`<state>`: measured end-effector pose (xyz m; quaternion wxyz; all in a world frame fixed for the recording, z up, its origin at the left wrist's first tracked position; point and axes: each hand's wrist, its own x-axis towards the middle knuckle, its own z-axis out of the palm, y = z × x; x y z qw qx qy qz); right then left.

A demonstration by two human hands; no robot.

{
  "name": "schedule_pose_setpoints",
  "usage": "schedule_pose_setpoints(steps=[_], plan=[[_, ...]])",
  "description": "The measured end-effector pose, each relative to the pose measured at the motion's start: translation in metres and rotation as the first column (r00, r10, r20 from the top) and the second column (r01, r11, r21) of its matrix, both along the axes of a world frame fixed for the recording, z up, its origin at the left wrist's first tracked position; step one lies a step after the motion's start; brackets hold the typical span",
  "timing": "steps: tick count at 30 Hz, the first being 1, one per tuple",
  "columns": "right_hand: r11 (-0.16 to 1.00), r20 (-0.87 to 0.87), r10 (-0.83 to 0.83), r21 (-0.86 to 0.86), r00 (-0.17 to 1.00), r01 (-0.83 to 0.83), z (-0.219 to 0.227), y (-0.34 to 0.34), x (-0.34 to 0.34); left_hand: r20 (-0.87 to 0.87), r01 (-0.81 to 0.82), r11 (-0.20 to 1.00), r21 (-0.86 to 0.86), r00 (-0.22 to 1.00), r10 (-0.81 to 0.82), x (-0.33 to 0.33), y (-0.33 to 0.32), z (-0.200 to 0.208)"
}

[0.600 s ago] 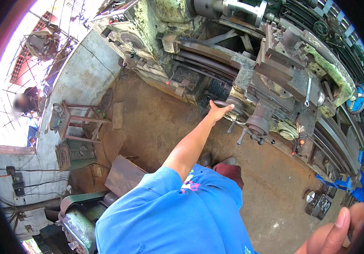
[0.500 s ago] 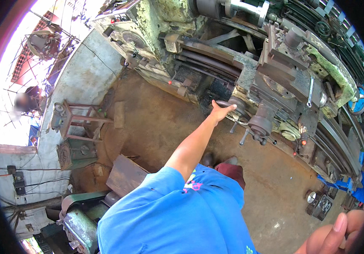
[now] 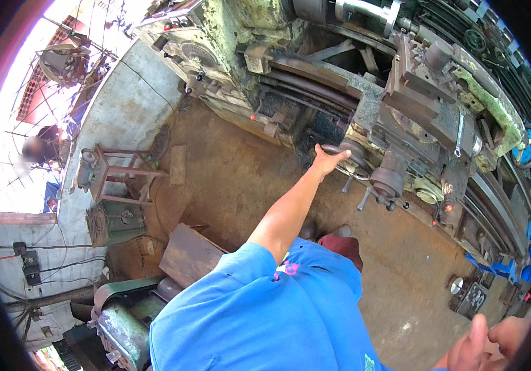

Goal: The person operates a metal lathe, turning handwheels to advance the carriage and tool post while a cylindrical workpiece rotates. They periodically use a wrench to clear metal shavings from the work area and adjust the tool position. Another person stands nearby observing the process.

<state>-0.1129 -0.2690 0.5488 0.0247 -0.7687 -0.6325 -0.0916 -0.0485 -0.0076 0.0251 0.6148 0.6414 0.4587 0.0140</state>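
My left hand (image 3: 329, 162) reaches forward with its fingers wrapped over the rim of a dark metal handwheel (image 3: 357, 159) on the carriage of a large lathe. Beside that wheel is a round hub with several lever handles (image 3: 387, 183). On top of the carriage sits a block-like tool post (image 3: 415, 67), and an open-end wrench (image 3: 460, 134) lies on the slide to its right. Low at the right edge is my right hand (image 3: 486, 344), raised near the camera, fingers curled and thumb up. Whatever it may hold is hidden.
The lathe's worn, pale green headstock (image 3: 231, 52) stands at the far left of the bed. To the left are a wooden stool frame (image 3: 130, 170), a green metal box (image 3: 117, 224) and a brown board (image 3: 190, 255). A green machine (image 3: 120, 328) is at lower left; a dark tray (image 3: 472, 300) lies at right.
The view has shifted slightly, so the lathe appears a little further right. My left hand stays on the handwheel rim. My right hand has turned a little, its thumb apart from the fingertips.
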Motion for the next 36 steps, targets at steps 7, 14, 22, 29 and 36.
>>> schedule_pose_setpoints(steps=[7, 14, 22, 29, 36], plan=[[0.383, -0.199, -0.918, -0.22, 0.343, 0.897, -0.223, -0.038, 0.171, -0.452, 0.311, 0.774, 0.552, 0.891, -0.035, -0.198, 0.06, -0.013], [0.219, -0.421, -0.885, 0.003, 0.2, 0.976, -0.465, -0.098, 0.23, -0.8, 0.58, 0.774, -0.254, 0.323, -0.505, -0.602, 0.01, -0.125], [0.299, -0.484, -0.849, -0.107, 0.213, 0.948, -0.416, -0.093, 0.217, -0.441, 0.988, -0.067, -0.14, -0.122, -0.889, -0.488, 0.009, -0.148], [0.535, -0.524, -0.754, -0.141, 0.396, 0.833, -0.427, -0.135, 0.242, -0.373, 0.924, 0.35, 0.155, 0.383, -0.845, -0.217, -0.033, -0.146], [0.589, -0.505, -0.609, 0.228, 0.612, 0.775, -0.445, -0.123, 0.24, -0.375, 0.807, 0.578, 0.123, 0.576, -0.726, -0.173, -0.037, -0.095]])
